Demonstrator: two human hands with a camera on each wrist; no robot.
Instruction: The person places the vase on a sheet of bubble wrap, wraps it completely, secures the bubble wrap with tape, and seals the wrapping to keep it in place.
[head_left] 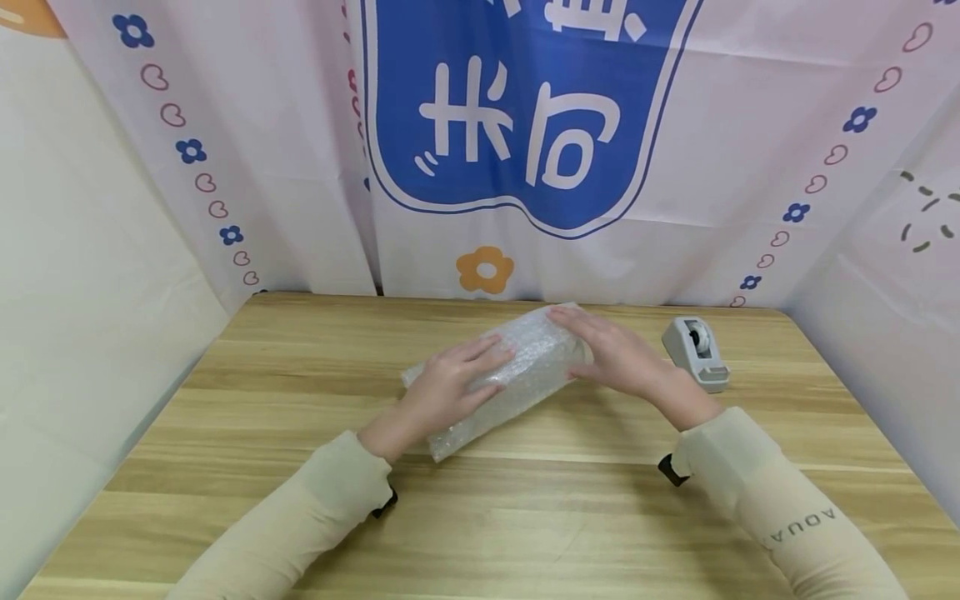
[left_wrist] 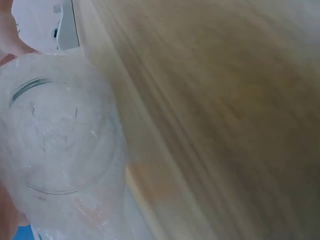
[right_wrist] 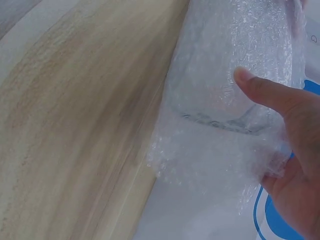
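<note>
A roll of clear bubble wrap (head_left: 528, 371) lies aslant across the back middle of the table, between both hands. Through its layers the left wrist view shows a round, clear glass-like thing (left_wrist: 60, 140), its kind blurred by the plastic. My left hand (head_left: 438, 392) holds the roll's left part from above, fingers over the top and thumb on the near side. At the right end my right hand (head_left: 618, 354) grips the wrap. In the right wrist view its thumb (right_wrist: 265, 92) presses the plastic while the fingers sit at the end. A loose flap of wrap sticks out past the left hand.
Right of the right hand stands a grey tape dispenser (head_left: 697, 354) with a roll in it. The wooden table (head_left: 525, 517) ends at a printed curtain (head_left: 300, 167) behind. White sheets flank it on both sides.
</note>
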